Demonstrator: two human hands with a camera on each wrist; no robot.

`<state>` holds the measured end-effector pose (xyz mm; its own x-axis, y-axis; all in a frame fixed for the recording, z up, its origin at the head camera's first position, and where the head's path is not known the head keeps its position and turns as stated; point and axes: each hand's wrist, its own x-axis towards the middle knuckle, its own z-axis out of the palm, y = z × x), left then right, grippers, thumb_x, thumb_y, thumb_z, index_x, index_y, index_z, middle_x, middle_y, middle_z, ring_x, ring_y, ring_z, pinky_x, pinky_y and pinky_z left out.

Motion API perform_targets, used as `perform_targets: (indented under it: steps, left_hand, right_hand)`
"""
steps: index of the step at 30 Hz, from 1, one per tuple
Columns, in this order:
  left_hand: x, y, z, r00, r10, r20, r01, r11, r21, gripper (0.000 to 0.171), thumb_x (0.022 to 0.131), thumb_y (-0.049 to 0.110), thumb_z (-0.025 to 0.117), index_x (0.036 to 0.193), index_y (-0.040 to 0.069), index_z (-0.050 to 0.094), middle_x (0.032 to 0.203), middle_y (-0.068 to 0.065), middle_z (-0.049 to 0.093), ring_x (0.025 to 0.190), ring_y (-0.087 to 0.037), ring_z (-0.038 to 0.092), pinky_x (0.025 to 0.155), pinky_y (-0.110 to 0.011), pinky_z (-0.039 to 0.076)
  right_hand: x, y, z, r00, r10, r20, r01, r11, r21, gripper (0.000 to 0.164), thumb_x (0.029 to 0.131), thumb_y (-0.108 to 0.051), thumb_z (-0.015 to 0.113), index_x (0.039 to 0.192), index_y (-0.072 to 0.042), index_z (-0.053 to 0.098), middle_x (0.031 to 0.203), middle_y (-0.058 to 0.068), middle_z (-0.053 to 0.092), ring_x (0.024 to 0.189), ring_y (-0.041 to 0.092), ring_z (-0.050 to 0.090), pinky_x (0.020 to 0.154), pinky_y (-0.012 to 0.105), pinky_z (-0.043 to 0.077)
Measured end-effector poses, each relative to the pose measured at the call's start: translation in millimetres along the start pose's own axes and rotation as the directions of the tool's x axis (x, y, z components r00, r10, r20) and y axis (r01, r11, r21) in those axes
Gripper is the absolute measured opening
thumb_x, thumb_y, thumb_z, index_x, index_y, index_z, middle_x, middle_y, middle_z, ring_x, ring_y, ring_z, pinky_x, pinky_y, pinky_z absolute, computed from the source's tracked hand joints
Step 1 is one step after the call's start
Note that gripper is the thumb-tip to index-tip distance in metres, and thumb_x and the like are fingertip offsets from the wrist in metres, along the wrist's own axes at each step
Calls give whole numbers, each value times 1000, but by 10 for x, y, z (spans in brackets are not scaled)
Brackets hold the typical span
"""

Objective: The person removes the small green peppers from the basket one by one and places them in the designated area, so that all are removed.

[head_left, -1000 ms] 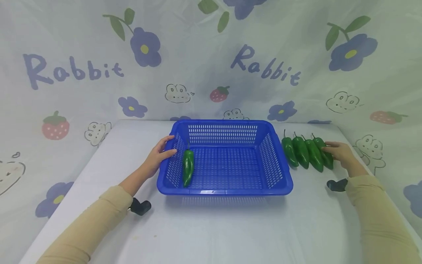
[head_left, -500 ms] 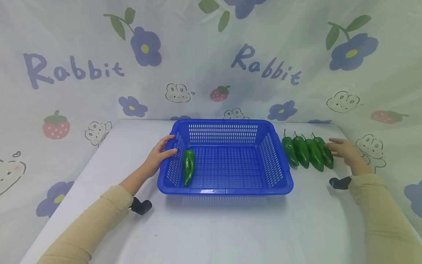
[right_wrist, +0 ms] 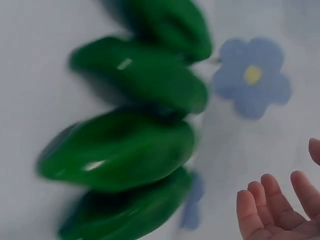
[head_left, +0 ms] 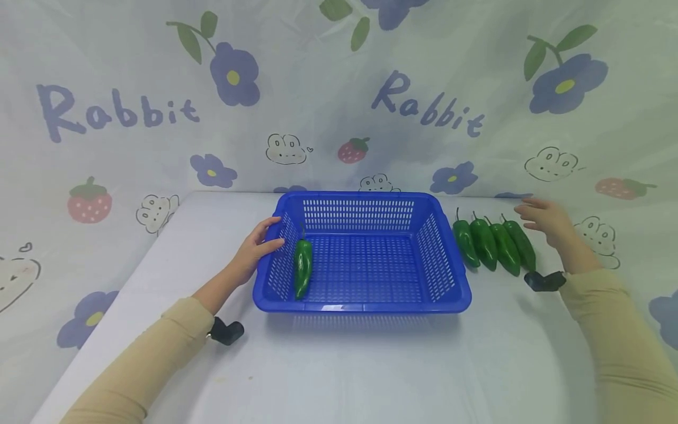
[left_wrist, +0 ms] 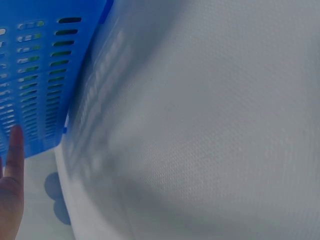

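A blue plastic basket (head_left: 361, 307) with slotted walls stands on the white table. Inside it, along the left wall, lies one glossy green chili pepper (head_left: 303, 268). My left hand (head_left: 249, 253) holds the basket's left rim, thumb and index fingertips over the edge; in the left wrist view a finger (left_wrist: 16, 155) lies along the outer wall. Right of the basket, several green peppers (head_left: 505, 248) lie side by side in a row, stems to the back. My right hand (head_left: 545, 219) is up at the row's right end, fingers relaxed and holding nothing, apart from the peppers (right_wrist: 120, 150) in the right wrist view.
Behind the white table (head_left: 371, 371) hangs a cloth (head_left: 328, 76) printed with flowers, rabbits and strawberries. A black wrist device (head_left: 544, 281) sits at the right cuff, close to the rightmost pepper's tip, and another (head_left: 226, 331) at the left cuff.
My right hand has come away from the rightmost pepper, first to the right, then up toward the back. Peppers, basket and left hand look unchanged.
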<state>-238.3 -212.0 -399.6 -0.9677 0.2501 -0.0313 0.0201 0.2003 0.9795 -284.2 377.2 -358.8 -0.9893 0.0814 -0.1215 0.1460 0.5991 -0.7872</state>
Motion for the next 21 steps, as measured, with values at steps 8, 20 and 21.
perform_targets:
  steps: [8,20,21]
  left_hand:
    - [-3,3,0,1000,2,4,-2,1000,-2,61,91,20,49,144,11,20,144,-21,28,124,-38,38,94,-43,43]
    - [2,-5,-3,1000,-2,-3,2,1000,-2,61,91,19,50,143,11,21,145,-19,28,125,-37,37,93,-39,43]
    - [2,-3,-3,1000,-1,-2,1,1000,-4,60,91,19,50,143,11,21,145,-19,28,125,-37,37,93,-39,43]
  right_hand:
    - [-125,-577,121,996,-63,66,61,998,34,76,92,-45,44,145,-1,11,144,29,24,122,35,36,71,7,43]
    - [-359,-1351,391,954,-155,257,90,964,248,76,93,-37,47,147,-7,3,147,24,22,92,-2,55,82,21,49]
    - [-376,-1410,434,949,-163,271,91,962,258,75,94,-36,47,147,-7,4,147,23,22,95,1,55,83,23,49]
